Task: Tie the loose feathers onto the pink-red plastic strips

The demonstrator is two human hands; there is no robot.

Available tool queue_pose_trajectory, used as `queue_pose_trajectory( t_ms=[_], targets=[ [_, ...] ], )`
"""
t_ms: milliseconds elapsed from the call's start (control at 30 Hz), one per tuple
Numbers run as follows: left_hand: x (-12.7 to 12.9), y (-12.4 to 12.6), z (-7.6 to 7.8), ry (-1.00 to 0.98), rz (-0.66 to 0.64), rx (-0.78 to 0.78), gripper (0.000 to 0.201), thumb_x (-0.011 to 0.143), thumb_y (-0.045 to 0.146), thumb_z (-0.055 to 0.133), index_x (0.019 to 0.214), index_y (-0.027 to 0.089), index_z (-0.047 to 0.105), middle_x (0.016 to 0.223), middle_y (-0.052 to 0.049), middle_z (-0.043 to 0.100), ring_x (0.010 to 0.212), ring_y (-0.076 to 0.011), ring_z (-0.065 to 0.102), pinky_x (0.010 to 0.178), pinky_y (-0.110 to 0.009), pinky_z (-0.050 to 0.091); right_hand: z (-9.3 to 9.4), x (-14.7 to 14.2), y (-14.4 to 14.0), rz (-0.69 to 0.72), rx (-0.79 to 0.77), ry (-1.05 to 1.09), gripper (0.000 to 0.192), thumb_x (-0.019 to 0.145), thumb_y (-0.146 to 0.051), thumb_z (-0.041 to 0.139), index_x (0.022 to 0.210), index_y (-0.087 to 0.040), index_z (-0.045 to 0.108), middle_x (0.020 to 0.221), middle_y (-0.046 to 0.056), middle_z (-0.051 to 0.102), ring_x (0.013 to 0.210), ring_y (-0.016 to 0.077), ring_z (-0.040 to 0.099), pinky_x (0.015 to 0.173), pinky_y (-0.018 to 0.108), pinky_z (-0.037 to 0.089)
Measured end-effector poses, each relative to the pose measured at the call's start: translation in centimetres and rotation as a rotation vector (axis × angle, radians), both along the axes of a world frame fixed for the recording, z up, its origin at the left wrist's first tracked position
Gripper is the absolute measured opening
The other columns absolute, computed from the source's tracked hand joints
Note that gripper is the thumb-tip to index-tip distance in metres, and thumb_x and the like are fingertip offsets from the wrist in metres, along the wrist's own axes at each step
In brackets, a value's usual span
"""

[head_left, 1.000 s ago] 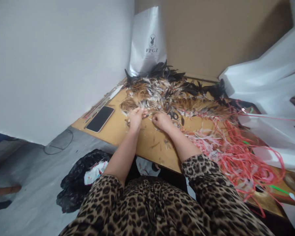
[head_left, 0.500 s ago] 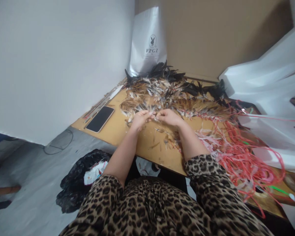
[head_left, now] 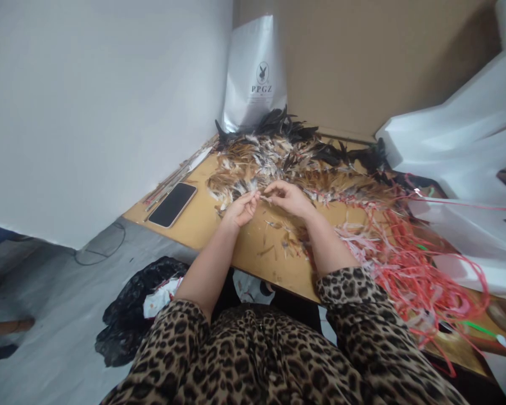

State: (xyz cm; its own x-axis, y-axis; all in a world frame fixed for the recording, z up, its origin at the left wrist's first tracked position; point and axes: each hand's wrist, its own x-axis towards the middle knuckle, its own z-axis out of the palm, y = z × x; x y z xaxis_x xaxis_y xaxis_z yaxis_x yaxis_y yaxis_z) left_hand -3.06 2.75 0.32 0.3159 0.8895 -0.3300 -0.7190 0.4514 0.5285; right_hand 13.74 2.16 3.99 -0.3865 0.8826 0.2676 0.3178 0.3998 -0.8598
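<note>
My left hand [head_left: 241, 209] and my right hand [head_left: 287, 198] meet just above the wooden table [head_left: 202, 222], fingertips almost touching. Between them they pinch a small feather [head_left: 262, 197] taken from the heap. A wide pile of brown, white and black feathers [head_left: 278, 160] lies right behind the hands. Loose feather scraps [head_left: 284, 239] are scattered on the table under my right forearm. Both arms wear leopard-print sleeves.
A black phone [head_left: 172, 205] lies at the table's left edge beside thin sticks [head_left: 181, 171]. A tangle of red and pink strings [head_left: 398, 256] covers the right side. A white PPGZ bag [head_left: 253, 76] stands at the back; white bags [head_left: 459, 140] at right. A black bag [head_left: 139, 304] sits on the floor.
Both hands rose from the feather pile and came together. The right hand moved right and up, and a feather is now pinched between the fingertips.
</note>
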Motion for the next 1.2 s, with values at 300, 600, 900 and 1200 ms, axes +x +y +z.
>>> queue_pose_trajectory(
  t_ms=[300,600,900,1200],
  targets=[
    [0.0,-0.3,0.3,0.022,-0.091,-0.077,0.015,0.079,0.005,0.047,0.07,0.011,0.057,0.06,-0.002,0.053,0.054,-0.0007,0.054,0.05,-0.003,0.044,1.1,-0.5,-0.6,0.121,0.286,-0.144,0.016,0.075,-0.027,0.056,0.087,-0.019,0.063,0.09,0.005,0.053,0.082,0.0142,0.051,0.073,0.027,0.042],
    [0.0,0.0,-0.3,0.023,-0.13,-0.116,0.016,0.079,0.004,0.045,0.072,0.011,0.058,0.06,-0.003,0.055,0.054,-0.0017,0.054,0.052,-0.005,0.046,1.3,-0.4,-1.0,0.122,0.354,-0.267,0.013,0.074,-0.018,0.053,0.081,-0.019,0.063,0.089,0.003,0.051,0.084,0.0142,0.05,0.078,0.027,0.039],
    [0.1,0.0,-0.6,0.14,-0.097,0.029,0.009,0.075,0.005,0.053,0.073,0.011,0.06,0.067,-0.003,0.062,0.058,-0.0036,0.059,0.05,-0.008,0.046,0.6,-0.5,-0.2,-0.059,0.141,-0.05,0.015,0.071,-0.03,0.058,0.069,-0.016,0.063,0.076,0.003,0.059,0.072,0.0126,0.052,0.07,0.026,0.041],
    [0.9,-0.4,-0.8,0.37,-0.06,0.304,0.013,0.069,0.019,0.065,0.078,0.01,0.062,0.085,-0.01,0.068,0.068,-0.0098,0.064,0.057,-0.015,0.047,-0.8,0.1,0.9,-0.235,-0.306,0.235,0.024,0.06,-0.037,0.066,0.065,-0.015,0.059,0.051,-0.002,0.055,0.043,0.0062,0.041,0.045,0.02,0.031]
  ],
)
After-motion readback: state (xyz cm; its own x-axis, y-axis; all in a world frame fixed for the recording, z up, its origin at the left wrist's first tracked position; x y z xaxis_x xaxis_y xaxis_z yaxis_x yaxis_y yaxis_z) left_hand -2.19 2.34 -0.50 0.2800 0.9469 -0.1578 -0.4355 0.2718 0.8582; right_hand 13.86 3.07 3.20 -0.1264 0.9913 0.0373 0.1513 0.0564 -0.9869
